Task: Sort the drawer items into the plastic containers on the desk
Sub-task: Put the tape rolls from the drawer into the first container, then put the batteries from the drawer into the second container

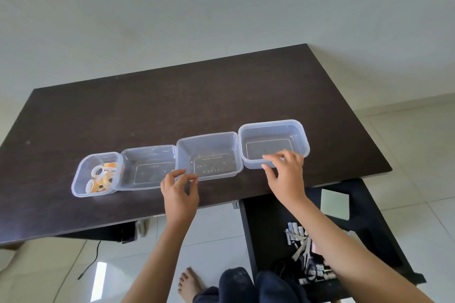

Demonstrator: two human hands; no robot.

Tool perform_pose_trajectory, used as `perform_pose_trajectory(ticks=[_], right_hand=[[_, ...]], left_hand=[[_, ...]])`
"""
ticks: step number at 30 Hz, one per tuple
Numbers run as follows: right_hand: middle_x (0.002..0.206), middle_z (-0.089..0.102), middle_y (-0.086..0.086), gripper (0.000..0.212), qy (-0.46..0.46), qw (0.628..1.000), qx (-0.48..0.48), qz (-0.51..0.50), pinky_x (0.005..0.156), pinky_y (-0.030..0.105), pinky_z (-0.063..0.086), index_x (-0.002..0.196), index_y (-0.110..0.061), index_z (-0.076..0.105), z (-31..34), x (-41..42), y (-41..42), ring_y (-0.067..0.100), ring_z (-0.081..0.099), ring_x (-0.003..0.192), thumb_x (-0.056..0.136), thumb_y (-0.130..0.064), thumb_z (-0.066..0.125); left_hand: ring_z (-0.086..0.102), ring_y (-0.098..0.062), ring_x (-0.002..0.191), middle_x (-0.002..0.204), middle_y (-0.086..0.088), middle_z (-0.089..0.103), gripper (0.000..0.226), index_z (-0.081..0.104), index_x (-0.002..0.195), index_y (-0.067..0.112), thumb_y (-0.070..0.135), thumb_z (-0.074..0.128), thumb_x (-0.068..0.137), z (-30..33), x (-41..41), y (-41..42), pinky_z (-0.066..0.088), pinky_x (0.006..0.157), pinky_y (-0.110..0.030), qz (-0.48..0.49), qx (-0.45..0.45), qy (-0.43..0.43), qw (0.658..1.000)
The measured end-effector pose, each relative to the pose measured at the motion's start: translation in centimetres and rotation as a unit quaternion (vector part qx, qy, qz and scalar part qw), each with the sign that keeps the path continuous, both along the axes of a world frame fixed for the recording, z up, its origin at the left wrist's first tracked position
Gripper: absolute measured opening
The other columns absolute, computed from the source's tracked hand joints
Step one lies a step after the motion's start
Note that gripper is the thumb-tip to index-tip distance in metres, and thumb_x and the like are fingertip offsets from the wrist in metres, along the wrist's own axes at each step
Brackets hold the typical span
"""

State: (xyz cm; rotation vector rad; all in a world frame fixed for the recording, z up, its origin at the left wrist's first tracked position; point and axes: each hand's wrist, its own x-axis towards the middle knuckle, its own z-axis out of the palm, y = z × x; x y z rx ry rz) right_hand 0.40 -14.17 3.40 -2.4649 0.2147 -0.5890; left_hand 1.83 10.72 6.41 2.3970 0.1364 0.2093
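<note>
Several clear plastic containers stand in a row on the dark desk [172, 106]. The leftmost container [81, 177] holds tape rolls [102, 177]. The second container [147, 155] and third container [209, 140] hold nothing. My left hand [179, 192] is at the front left corner of the third container, fingers curled near its rim. My right hand [285, 174] touches the front rim of the rightmost container [300, 135], fingers bent over the edge. The open drawer [266, 219] at lower right holds batteries [294, 230], scissors [309, 265] and a pale sticky-note pad [334, 204].
The desk's front edge runs between the containers and the drawer. The desk surface behind the containers is bare dark wood. Below, a bare foot [188, 283] and knees in dark trousers [246, 283] are over the white tiled floor. A black cable [91, 263] lies on the floor at left.
</note>
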Motion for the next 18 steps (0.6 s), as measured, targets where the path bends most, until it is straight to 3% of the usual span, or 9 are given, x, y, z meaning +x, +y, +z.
perform_pose_trajectory(ticks=[5, 8, 12, 15, 18], right_hand=[[0.097, 0.061, 0.006, 0.017, 0.008, 0.999, 0.032, 0.021, 0.081, 0.036, 0.054, 0.097, -0.018, 0.072, 0.0, -0.4, -0.4, 0.025, 0.049, 0.100, 0.080, -0.019, 0.073], [0.105, 0.060, 0.006, 0.020, 0.009, 0.998, 0.042, 0.037, 0.086, 0.037, 0.053, 0.101, -0.017, 0.072, 0.2, -0.6, -0.6, 0.025, 0.049, 0.106, 0.081, -0.021, 0.072], [0.110, 0.060, 0.009, 0.022, -0.041, 0.998, 0.027, 0.039, 0.089, 0.026, 0.048, 0.102, -0.013, 0.072, 0.9, -1.9, -1.7, 0.025, 0.052, 0.108, 0.080, -0.017, 0.073], [0.102, 0.062, 0.006, 0.019, -0.059, 0.998, 0.026, 0.023, 0.089, 0.010, 0.041, 0.099, -0.011, 0.072, 1.2, -4.0, -3.4, 0.020, 0.052, 0.102, 0.082, -0.018, 0.071], [0.091, 0.063, 0.004, 0.017, -0.044, 0.998, 0.030, 0.013, 0.077, 0.014, 0.043, 0.093, -0.010, 0.073, 0.1, -6.9, -5.9, 0.018, 0.054, 0.091, 0.084, -0.022, 0.065]], left_hand=[[0.046, -0.030, 0.114, 0.119, -0.009, 0.058, 0.007, 0.073, 0.088, 0.011, 0.009, 0.069, 0.083, 0.2, 0.1, 0.2, 0.033, 0.079, -0.024, 0.005, 0.003, 0.009, 1.000], [0.045, -0.031, 0.115, 0.122, -0.007, 0.056, 0.010, 0.072, 0.091, 0.013, 0.011, 0.070, 0.081, 0.3, -0.1, 0.2, 0.035, 0.080, -0.028, 0.000, 0.012, 0.000, 1.000], [0.044, -0.030, 0.116, 0.124, -0.008, 0.054, 0.018, 0.070, 0.096, 0.014, 0.012, 0.073, 0.079, 1.1, -1.2, -1.1, 0.037, 0.084, -0.030, -0.014, 0.007, -0.039, 0.999], [0.046, -0.027, 0.112, 0.118, -0.009, 0.057, 0.019, 0.070, 0.095, 0.013, 0.010, 0.074, 0.078, 1.6, -3.0, -3.6, 0.034, 0.084, -0.019, -0.041, -0.017, -0.074, 0.996], [0.053, -0.018, 0.104, 0.109, -0.006, 0.061, 0.019, 0.070, 0.093, 0.011, 0.008, 0.075, 0.076, 0.8, -5.4, -6.8, 0.033, 0.086, -0.009, -0.097, -0.043, -0.083, 0.991]])
